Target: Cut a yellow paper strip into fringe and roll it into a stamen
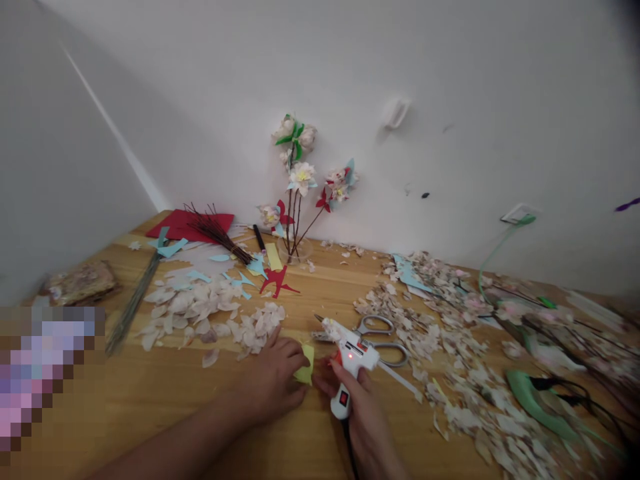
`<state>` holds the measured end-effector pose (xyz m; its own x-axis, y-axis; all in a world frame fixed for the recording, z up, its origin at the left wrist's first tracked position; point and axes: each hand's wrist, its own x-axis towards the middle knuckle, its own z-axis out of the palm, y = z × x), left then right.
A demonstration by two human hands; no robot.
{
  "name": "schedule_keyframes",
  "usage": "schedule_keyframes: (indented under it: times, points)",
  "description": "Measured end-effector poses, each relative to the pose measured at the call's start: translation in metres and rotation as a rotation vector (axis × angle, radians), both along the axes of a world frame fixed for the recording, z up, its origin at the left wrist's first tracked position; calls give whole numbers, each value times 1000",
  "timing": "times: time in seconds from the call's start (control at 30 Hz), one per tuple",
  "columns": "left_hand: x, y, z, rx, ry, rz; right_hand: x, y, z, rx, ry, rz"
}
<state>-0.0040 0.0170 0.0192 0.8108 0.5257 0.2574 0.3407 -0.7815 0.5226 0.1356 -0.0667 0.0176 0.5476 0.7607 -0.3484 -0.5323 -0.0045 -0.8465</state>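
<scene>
A white glue gun (353, 347) with a lit red light is gripped in my right hand (363, 393), its nozzle pointing up and to the left. Close beside it, my left hand (280, 373) has its fingers closed on a small piece of yellow paper (306, 365) at the tabletop. Grey-handled scissors (393, 352) lie just behind the glue gun, partly covered by it. White petals (257, 327) are heaped beyond my left hand. A red star-shaped paper cutout (276, 281) rests farther back.
Handmade flowers (301, 177) on brown stems stand in a clear holder (295, 251) near the wall. A bundle of brown sticks (220, 233) lies on red paper (167, 225). Petals (420, 340) and a green power strip (537, 403) with cables cover the right side. Green wires (135, 300) lie left.
</scene>
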Motion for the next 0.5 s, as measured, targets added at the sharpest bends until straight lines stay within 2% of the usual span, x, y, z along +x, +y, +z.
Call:
schedule_keyframes:
  times: [0.2, 0.5]
  points:
    - [1, 0, 1, -2, 9, 3, -1, 4, -3, 47, 27, 22]
    - [5, 3, -8, 3, -65, 37, -2, 5, 4, 24, 37, 8]
